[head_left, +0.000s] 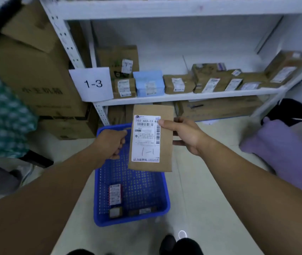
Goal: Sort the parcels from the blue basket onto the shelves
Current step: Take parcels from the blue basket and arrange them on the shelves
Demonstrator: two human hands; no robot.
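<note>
Here, parcel (151, 138): a flat brown paper envelope, held upright in the air above the far end of the blue basket, in front of the lower shelves.
Parcel label (145, 150): a white sheet covering most of the left of its face, with barcodes, the printed digits "502 602-12 81" and a handwritten "1-1" near the bottom.
Right hand (185, 135): pinches the parcel's right edge, thumb on the label's upper right corner, fingers behind the envelope.
Left hand (111, 144): fingers curled round the far left rim of the basket, gripping it.
Blue basket (166, 199): a perforated plastic basket, seen over the floor between the two forearms.
Basket contents: a small packet (114, 194) with a red and white label by the left wall; a little brown box (115, 212) just below it in the near left corner; a flat labelled packet (144, 211) along the near wall.
Shelf (183, 96): a white metal board carrying a row of labelled brown cartons (178, 84) and one light blue parcel (149, 83) among them.
Sign (93, 83): white paper reading "1-3", hung at the shelf's left post.
Under the shelf: long flat cartons (218, 107) on the floor.
Left of the shelving: big stacked cardboard boxes (32, 70).
Far left: another person's green checked sleeve (1, 116), blurred.
Right: a purple bundle (284, 150) on the pale floor (210, 199).
</note>
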